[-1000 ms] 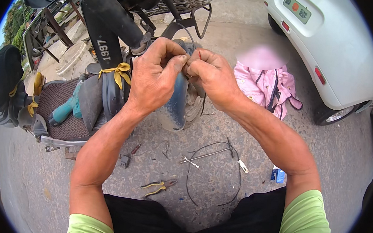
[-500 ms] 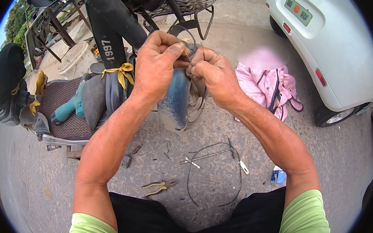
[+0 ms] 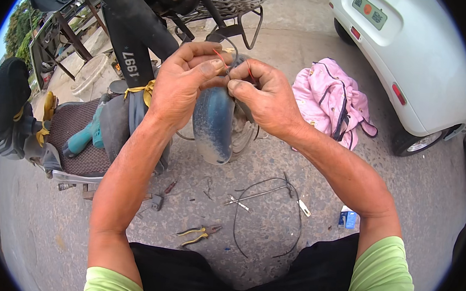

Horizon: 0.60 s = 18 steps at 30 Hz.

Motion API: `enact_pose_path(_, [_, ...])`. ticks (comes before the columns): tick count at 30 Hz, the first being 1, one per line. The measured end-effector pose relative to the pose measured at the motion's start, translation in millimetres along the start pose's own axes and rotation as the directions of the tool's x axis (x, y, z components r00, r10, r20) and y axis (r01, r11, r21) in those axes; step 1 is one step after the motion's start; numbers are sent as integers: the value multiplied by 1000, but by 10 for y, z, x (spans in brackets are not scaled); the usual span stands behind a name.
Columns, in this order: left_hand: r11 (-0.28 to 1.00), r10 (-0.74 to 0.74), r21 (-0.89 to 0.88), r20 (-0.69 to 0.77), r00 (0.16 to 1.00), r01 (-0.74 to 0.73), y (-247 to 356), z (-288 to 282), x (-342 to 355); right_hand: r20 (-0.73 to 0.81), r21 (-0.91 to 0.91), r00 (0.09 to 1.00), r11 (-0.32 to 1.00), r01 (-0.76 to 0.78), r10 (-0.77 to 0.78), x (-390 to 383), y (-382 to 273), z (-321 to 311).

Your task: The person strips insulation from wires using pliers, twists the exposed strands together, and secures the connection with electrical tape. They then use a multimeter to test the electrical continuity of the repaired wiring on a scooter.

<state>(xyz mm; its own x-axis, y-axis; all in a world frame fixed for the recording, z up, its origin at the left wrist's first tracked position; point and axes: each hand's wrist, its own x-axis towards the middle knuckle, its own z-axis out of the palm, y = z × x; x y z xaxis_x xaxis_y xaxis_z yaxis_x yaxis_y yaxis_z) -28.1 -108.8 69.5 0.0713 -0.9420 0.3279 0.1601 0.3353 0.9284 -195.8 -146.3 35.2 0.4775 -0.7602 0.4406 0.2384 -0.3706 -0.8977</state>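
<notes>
My left hand (image 3: 178, 86) and my right hand (image 3: 269, 96) meet in front of me, fingertips almost touching. Between the left thumb and fingers is a thin red wire (image 3: 221, 57). A second red wire end (image 3: 251, 71) sticks up from the right hand's pinch. How the wires join is hidden by the fingers. A dark cable (image 3: 234, 43) arches just behind the hands. Below them is a scuffed blue mudguard (image 3: 213, 123) over a wheel, partly covered by my right hand and wrist.
Pliers with yellow handles (image 3: 198, 235), a looped black cable (image 3: 235, 230) and a small blue box (image 3: 347, 218) lie on the ground. A teal power tool (image 3: 84, 138) rests on a footboard at left. At right are a pink jacket (image 3: 329, 101) and a white car (image 3: 415, 61).
Both hands have shifted slightly left. The left fingers have loosened and spread a little, and more of the red wires shows.
</notes>
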Motion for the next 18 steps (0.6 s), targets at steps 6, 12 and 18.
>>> enact_pose_path(6, [942,-43,335,78,996,14,15,-151,-91,3,-110,999,993,-52,53,-58,-74,57])
enact_pose_path(12, [986,-97,144,108,989,81,-31,-230,-108,26,-150,996,986,-77,82,-72,-101,90])
enact_pose_path(18, [993,-40,120,149,988,22,-62,-260,-106,44,2,991,992,-126,126,-72,68,56])
